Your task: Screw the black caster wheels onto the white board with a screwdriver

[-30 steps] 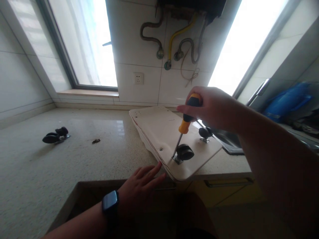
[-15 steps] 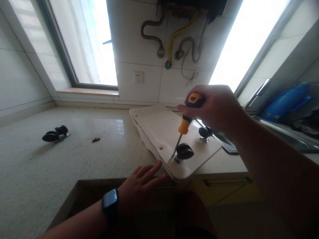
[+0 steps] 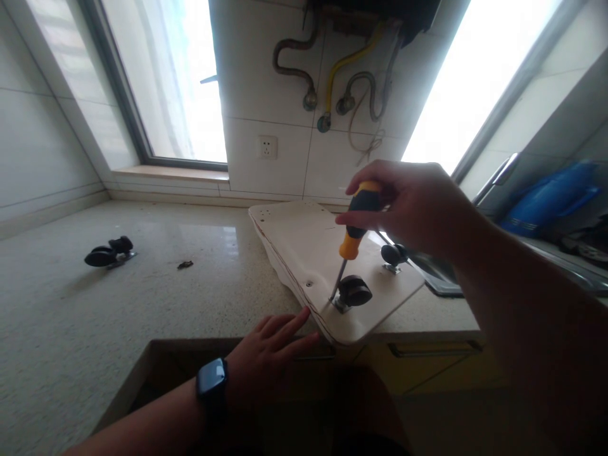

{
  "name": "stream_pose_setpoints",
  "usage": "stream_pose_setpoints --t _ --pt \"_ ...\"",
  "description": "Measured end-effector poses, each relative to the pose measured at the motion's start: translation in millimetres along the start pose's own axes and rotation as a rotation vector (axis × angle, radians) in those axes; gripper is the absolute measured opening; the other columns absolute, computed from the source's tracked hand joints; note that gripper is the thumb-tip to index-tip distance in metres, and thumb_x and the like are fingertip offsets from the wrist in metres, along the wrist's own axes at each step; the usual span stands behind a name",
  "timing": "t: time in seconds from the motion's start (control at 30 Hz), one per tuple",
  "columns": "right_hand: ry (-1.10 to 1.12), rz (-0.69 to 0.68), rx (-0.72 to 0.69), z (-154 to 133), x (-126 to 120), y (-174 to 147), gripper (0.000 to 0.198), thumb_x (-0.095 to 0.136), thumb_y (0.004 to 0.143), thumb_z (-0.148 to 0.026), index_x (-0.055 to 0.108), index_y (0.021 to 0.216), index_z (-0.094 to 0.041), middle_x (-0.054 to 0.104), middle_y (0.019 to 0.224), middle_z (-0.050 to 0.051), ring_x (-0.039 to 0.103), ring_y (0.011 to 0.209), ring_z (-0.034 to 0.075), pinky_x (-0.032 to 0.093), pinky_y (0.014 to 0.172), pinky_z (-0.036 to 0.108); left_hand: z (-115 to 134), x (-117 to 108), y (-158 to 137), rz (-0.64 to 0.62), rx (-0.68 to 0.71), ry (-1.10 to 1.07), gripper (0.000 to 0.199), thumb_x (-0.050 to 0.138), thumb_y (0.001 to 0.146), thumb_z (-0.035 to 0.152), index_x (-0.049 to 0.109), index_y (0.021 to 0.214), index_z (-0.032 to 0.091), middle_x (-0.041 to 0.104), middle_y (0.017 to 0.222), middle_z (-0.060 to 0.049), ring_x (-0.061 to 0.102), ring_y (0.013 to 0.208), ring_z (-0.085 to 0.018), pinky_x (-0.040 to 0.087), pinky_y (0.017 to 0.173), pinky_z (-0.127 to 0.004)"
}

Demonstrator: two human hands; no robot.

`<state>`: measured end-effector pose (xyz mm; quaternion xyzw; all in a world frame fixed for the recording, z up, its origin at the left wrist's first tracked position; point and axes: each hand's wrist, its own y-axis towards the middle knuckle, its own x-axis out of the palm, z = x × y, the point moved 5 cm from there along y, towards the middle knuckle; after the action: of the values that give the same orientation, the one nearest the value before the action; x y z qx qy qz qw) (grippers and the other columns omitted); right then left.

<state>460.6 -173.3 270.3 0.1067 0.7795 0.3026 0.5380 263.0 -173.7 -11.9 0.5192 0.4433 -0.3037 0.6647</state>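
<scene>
My right hand [image 3: 403, 196] grips a yellow and black screwdriver [image 3: 352, 244] by its handle. Its shaft slants down to the metal plate of a black caster wheel [image 3: 355, 290], which sits near the front corner of a white panel [image 3: 299, 247]. A second caster [image 3: 393, 254] stands farther back along the panel's right end. Fingers stretched out, my left hand [image 3: 275, 345] rests against the panel's front left edge, with a dark watch on its wrist. The screw under the screwdriver tip is too small to make out.
On the speckled counter [image 3: 156, 297] to the left lie loose black casters [image 3: 108, 252] and a small pile of dark bits [image 3: 185, 265], likely screws. A metal sink [image 3: 444, 285] and a blue jug [image 3: 551, 196] are at right. Pipes [image 3: 332, 82] run down the back wall.
The screwdriver handle has turned in my right hand, and the fingers have shifted around it. My left hand stays at the panel's edge. The whole view has moved slightly.
</scene>
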Motion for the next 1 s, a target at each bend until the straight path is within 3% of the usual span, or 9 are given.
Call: stream_pose_setpoints --t 0.1,0.2,0.3,0.4,0.47,0.57,0.67,0.87,1.0 --pt "-0.131 0.103 0.034 0 0 1 0.036 0.078 0.079 -0.057 0.06 0.081 -0.026 0.062 0.07 0.002 0.053 0.062 0.019 0.045 0.061 0.041 0 -1 0 0.007 -0.009 -0.001 0.077 0.061 0.087 0.009 0.039 0.159 0.027 0.034 0.171 -0.014 0.055 0.136 -0.037 0.054 0.104 -0.056" --pt "-0.152 0.125 0.062 7 -1 2 0.033 0.071 0.083 -0.055 0.06 0.083 -0.024 0.061 0.068 0.001 0.052 0.06 0.017 0.042 0.058 0.038 1 -2 1 0.012 -0.018 -0.008 0.078 0.06 0.086 0.007 0.04 0.159 0.027 0.034 0.171 -0.014 0.055 0.137 -0.037 0.053 0.105 -0.055" --pt "0.023 -0.028 0.065 14 1 2 0.028 0.065 0.088 -0.044 0.068 0.105 -0.022 0.071 0.09 0.005 0.064 0.074 0.02 0.05 0.064 0.038 2 -4 3 0.024 -0.009 -0.014 0.078 0.058 0.086 0.007 0.039 0.159 0.026 0.035 0.171 -0.014 0.055 0.137 -0.036 0.054 0.104 -0.054" --pt "0.34 -0.221 -0.048 10 4 -4 0.049 0.063 0.087 -0.026 0.061 0.136 -0.027 0.068 0.132 0.008 0.069 0.109 0.024 0.059 0.088 0.04 1 -5 3 0.031 -0.002 -0.027 0.077 0.058 0.087 0.008 0.039 0.159 0.027 0.034 0.171 -0.014 0.056 0.135 -0.036 0.054 0.103 -0.055" --pt "0.467 -0.282 -0.089 6 4 -8 0.056 0.065 0.088 -0.024 0.056 0.143 -0.03 0.065 0.138 0.006 0.067 0.121 0.025 0.058 0.1 0.042 1 -4 3 0.023 -0.004 -0.034 0.078 0.058 0.086 0.008 0.038 0.16 0.027 0.032 0.172 -0.014 0.056 0.135 -0.036 0.054 0.103 -0.055" --pt "0.453 -0.242 -0.049 7 3 -8 0.051 0.07 0.087 -0.03 0.061 0.138 -0.029 0.072 0.122 0.006 0.071 0.113 0.027 0.058 0.101 0.046 1 -3 2 0.014 -0.009 -0.035 0.08 0.058 0.085 0.007 0.037 0.16 0.026 0.031 0.172 -0.014 0.055 0.135 -0.037 0.055 0.103 -0.056" --pt "0.261 -0.121 0.011 9 -1 -3 0.042 0.076 0.083 -0.038 0.068 0.122 -0.026 0.075 0.104 0.006 0.072 0.093 0.028 0.058 0.085 0.047 1 -3 2 0.012 -0.011 -0.037 0.078 0.058 0.086 0.007 0.038 0.159 0.026 0.033 0.171 -0.015 0.056 0.135 -0.036 0.055 0.103 -0.056" --pt "-0.141 0.136 0.152 9 -10 -2 0.052 0.086 0.068 -0.064 0.057 0.082 -0.023 0.062 0.073 0.003 0.052 0.061 0.017 0.039 0.055 0.037 1 -3 1 0.024 -0.022 -0.049 0.084 0.058 0.085 0.006 0.031 0.162 0.024 0.034 0.171 -0.017 0.056 0.135 -0.036 0.056 0.103 -0.056" --pt "-0.028 0.055 0.112 14 1 -3 0.042 0.074 0.083 -0.06 0.055 0.094 -0.023 0.066 0.083 0.004 0.057 0.066 0.018 0.045 0.059 0.037 1 -2 0 0.005 -0.026 -0.056 0.083 0.058 0.086 0.008 0.03 0.163 0.023 0.033 0.171 -0.016 0.054 0.138 -0.037 0.054 0.105 -0.056"
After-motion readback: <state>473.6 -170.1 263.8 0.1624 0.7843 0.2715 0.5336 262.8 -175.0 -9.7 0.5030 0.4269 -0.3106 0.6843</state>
